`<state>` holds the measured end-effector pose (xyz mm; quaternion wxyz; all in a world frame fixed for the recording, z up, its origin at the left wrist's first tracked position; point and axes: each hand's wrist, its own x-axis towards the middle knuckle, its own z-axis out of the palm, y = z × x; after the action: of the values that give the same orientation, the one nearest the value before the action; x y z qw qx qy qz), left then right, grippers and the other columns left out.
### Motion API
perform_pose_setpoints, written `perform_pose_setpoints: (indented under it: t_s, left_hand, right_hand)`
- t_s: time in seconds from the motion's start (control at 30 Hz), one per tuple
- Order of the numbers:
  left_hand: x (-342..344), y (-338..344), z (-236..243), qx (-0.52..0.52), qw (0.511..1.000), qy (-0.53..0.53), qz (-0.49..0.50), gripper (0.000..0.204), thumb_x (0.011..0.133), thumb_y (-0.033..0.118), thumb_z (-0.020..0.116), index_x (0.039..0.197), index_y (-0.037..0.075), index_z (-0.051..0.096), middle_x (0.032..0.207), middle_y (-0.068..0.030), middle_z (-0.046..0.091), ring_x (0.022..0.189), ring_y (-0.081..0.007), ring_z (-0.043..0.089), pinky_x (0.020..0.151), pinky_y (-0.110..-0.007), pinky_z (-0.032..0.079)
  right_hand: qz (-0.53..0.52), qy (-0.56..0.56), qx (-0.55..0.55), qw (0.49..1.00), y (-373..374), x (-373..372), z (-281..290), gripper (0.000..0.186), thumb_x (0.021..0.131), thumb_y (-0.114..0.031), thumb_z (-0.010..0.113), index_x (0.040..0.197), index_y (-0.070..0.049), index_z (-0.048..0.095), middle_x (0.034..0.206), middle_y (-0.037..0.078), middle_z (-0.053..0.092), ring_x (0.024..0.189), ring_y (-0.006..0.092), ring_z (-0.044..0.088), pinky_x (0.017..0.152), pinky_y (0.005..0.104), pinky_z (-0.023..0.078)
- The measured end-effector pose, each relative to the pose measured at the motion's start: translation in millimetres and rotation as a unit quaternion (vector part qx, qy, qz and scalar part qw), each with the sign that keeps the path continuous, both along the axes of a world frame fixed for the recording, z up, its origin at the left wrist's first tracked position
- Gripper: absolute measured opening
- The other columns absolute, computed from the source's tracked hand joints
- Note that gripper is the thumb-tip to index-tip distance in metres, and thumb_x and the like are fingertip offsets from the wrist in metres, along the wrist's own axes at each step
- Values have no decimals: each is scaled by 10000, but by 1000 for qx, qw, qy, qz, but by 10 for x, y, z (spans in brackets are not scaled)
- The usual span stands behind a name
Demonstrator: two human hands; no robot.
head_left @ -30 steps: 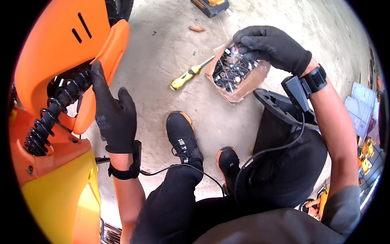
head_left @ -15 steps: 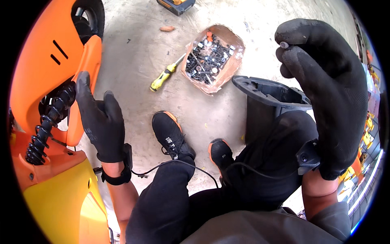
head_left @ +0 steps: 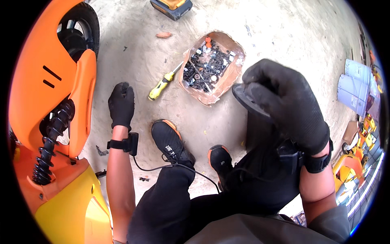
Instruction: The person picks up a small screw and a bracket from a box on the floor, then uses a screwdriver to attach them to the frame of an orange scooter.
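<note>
My right hand [head_left: 290, 103], in a black glove, is curled with its fingers pressed together, so anything in it is hidden. It is over the dark plastic piece [head_left: 251, 101] with an oval rim that stands by my right knee, partly covering it. My left hand [head_left: 122, 105], also in a black glove, is closed in a fist over the floor. It is apart from the orange body panel [head_left: 85, 110] of a vehicle at the left. A cardboard box [head_left: 229, 83] full of mixed screws and small parts sits ahead of me.
A yellow-handled screwdriver [head_left: 160, 87] lies left of the box. Farther off is a black-and-yellow battery pack [head_left: 172, 10]. At the left are the vehicle's black coil spring shock absorber [head_left: 53, 140] and wheel [head_left: 81, 34]. Pale blue buckets [head_left: 355, 87] stand at the right.
My left hand has come off the orange panel, moved right and closed. My right hand has dropped toward the dark plastic piece; the small grey fastener in its fingertips no longer shows.
</note>
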<state>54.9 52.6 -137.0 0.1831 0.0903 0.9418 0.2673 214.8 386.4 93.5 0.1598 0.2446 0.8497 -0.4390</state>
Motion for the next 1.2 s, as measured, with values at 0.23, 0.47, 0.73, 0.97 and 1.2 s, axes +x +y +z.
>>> perform_pose_setpoints:
  t_s: [0.23, 0.47, 0.73, 0.97, 1.2]
  left_hand:
    - [-222, 80, -265, -23, 999, -22, 24, 259, 916, 269, 628, 1025, 40, 679, 1006, -154, 719, 964, -337, 677, 849, -414, 517]
    - [-259, 73, -420, -54, 998, -2, 35, 271, 928, 297, 593, 995, 47, 673, 983, -171, 706, 953, -376, 657, 827, -449, 509]
    - [-178, 256, -288, -19, 995, -44, 83, 247, 885, 296, 670, 911, 51, 661, 900, -145, 702, 866, -331, 666, 779, -425, 501]
    - [-220, 265, -410, -93, 996, -10, -11, 231, 872, 263, 677, 909, 35, 656, 882, -145, 699, 854, -332, 665, 764, -424, 499]
    - [-79, 570, 161, 205, 946, -223, 113, 138, 934, 168, 667, 952, 32, 653, 793, -39, 654, 662, -123, 608, 600, -285, 480]
  right_hand:
    - [-26, -72, -53, 996, 22, -138, 80, 125, 881, -49, 638, 981, 24, 657, 842, 76, 673, 796, 110, 613, 758, 273, 510]
    - [5, 19, -13, 1000, -15, -57, -10, 134, 848, -13, 650, 973, 32, 672, 906, 118, 694, 829, 189, 669, 758, 298, 515]
    - [5, -44, -15, 999, -52, -136, 100, 141, 827, 8, 642, 967, 21, 653, 858, 124, 656, 791, 184, 643, 724, 299, 498]
    - [11, -32, -28, 999, -36, -124, 70, 186, 827, 16, 619, 1009, 21, 655, 865, 100, 667, 812, 148, 647, 735, 282, 510]
    - [-10, 1, -84, 996, -70, -135, 96, 181, 847, 28, 617, 1024, 32, 657, 886, 62, 678, 811, 102, 638, 730, 247, 510]
